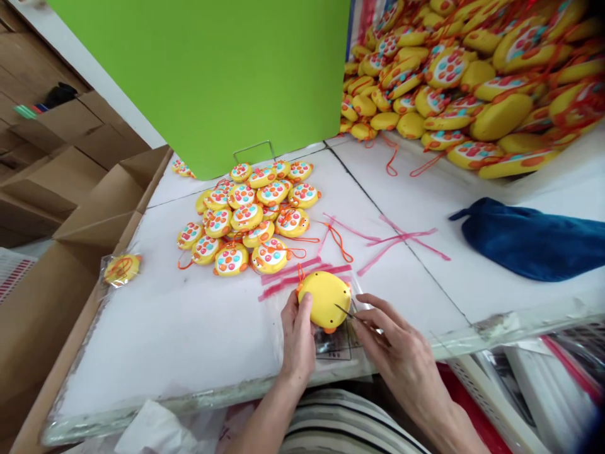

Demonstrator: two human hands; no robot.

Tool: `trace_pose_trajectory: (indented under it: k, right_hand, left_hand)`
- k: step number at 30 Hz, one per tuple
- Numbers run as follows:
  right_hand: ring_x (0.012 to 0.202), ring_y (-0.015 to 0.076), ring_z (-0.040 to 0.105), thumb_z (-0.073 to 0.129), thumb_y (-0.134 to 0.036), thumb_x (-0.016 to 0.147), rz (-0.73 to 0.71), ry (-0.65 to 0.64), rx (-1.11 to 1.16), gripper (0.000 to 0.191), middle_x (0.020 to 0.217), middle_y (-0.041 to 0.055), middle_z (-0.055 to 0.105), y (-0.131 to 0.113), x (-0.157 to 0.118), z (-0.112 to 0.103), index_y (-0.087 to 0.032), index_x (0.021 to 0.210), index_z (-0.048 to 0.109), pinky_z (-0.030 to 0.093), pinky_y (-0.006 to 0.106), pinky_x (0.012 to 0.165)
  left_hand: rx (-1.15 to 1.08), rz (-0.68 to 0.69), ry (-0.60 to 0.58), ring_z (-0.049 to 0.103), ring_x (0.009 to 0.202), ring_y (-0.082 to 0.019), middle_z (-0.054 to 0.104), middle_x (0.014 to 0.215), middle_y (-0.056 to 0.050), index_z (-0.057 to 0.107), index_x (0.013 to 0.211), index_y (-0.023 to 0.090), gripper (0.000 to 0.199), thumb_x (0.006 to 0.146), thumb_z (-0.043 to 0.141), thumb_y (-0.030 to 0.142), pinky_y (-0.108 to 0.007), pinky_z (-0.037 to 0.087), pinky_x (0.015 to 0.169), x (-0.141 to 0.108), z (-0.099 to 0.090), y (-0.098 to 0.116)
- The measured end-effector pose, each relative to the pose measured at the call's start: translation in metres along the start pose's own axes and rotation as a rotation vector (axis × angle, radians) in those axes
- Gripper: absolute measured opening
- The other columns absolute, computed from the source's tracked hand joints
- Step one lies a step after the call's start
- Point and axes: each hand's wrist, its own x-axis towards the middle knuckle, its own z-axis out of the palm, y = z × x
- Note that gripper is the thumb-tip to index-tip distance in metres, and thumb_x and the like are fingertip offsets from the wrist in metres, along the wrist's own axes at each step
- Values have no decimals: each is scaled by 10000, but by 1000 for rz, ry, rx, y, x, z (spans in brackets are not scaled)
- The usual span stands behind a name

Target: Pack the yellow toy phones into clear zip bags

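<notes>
My left hand point(299, 331) grips a yellow plastic toy point(324, 297) by its left edge, thumb on top. The toy's plain back, with small dark screw holes, faces up, and an orange cord loop comes off its upper left. Closed around a thin dark pointed tool point(345, 310), my right hand point(394, 334) holds the tip over the toy's back; whether it touches I cannot tell. Beneath the toy lie clear plastic bags point(278, 321) with dark print. Just beyond, a pile of matching toys point(246, 214) shows white faces with coloured buttons.
A tall green board point(227, 75) stands behind the pile. At the right back is a large heap of yellow toys point(449, 69). A blue cloth point(534, 239) lies on the right. One bagged toy point(123, 270) rests by the open cardboard box point(70, 277) at left.
</notes>
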Motion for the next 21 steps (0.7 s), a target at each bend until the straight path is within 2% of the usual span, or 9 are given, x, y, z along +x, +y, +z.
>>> trace_pose_trajectory:
  k: [6,10,15,21]
  right_hand:
    - [642,123,661,453,-283,904,-18,-22,-61,179,1182,63,605,7,1,4,-222,776,563,502,243,545]
    - [586,114,641,473,-297,895,-6,27,-103,171,1147,50,617,10,4,5,-223,757,542,492,259,550]
    - [563,113,637,459,-317,905,-8,-21,-125,204,1165,37,614,10,3,4,-224,740,534,489,259,518]
    - [581,127,658,467,-328,902,27,16,-178,201,1217,41,594,13,6,3,-221,742,524,509,279,550]
  left_hand:
    - [71,-5,11,641,824,-188,667,935,-51,597,1023,166,322,823,598,417,-251,509,697,1,-2,-3]
    - [93,2,-26,637,829,-188,674,922,-55,593,1017,169,319,828,588,426,-239,506,672,1,-2,-1]
    - [148,25,-18,636,788,-170,679,921,-50,599,1024,176,327,835,573,442,-226,499,662,1,-5,-4]
    - [195,56,-44,637,790,-177,678,933,-54,589,1036,183,353,836,561,472,-231,501,649,1,-6,-6]
